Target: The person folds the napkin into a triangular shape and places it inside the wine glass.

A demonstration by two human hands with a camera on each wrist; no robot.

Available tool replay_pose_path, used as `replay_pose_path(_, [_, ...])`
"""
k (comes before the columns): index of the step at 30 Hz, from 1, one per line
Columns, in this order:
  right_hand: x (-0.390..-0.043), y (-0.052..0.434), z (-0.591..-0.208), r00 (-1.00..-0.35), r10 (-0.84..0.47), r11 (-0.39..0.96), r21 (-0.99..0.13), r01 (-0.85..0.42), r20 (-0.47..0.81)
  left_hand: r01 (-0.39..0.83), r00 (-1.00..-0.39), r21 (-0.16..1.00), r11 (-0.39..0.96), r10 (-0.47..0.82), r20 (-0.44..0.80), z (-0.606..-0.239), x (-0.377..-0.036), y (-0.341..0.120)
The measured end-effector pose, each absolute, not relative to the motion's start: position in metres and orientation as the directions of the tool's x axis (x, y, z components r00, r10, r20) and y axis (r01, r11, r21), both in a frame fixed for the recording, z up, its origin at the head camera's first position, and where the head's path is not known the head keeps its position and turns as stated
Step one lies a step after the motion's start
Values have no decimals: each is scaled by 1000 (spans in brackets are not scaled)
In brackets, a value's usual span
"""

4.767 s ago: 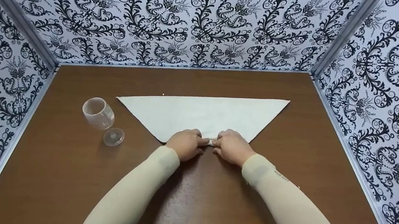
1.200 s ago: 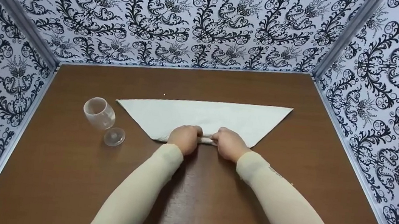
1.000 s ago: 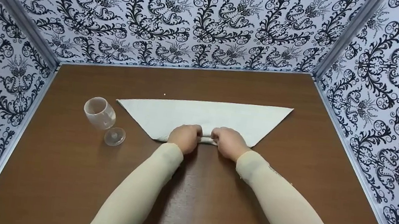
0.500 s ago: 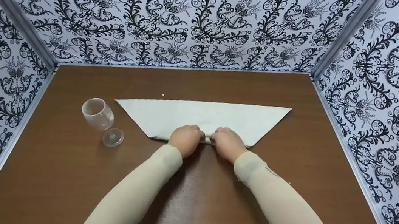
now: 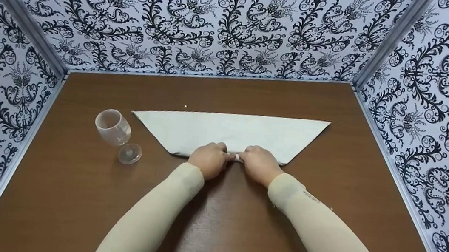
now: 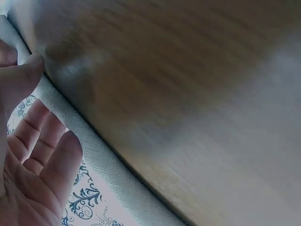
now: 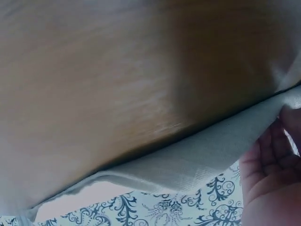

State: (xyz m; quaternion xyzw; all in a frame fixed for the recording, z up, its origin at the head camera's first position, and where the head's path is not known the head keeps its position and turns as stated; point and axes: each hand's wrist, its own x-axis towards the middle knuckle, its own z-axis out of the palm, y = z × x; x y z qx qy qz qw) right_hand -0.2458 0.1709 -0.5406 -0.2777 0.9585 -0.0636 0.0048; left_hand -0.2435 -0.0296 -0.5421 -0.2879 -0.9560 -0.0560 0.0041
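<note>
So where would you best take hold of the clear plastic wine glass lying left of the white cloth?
Probably round the bowl of the clear plastic wine glass, coming from above with fingers across its width. It lies on its side on the brown wooden table, foot toward the person, and the stem looks short and thin to pinch.

Staged recording booth: patterned panel walls point(image 5: 237, 25) enclose brown wooden table point(image 5: 70, 192).

Napkin point(image 5: 232, 133) near rolled edge hidden under both hands; fingertips tucked out of sight. Wrist views blurred, hands cut off at edges.
</note>
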Motion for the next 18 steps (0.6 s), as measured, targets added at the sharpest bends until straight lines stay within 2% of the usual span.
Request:
replay_pose_path(4, [-242,179,-541,-813,-571,801,-137,-582,117,520,-853,101,848,521,19,-543,-246,-28])
replay_pose_path(7, [-241,181,-541,-813,-566,795,-171,-583,140,501,-864,97,860,503,4,-543,-248,-27])
replay_pose_path(18, [-249,178,-537,-830,-557,820,-130,-557,40,479,-876,89,873,482,-24,-539,-255,-23])
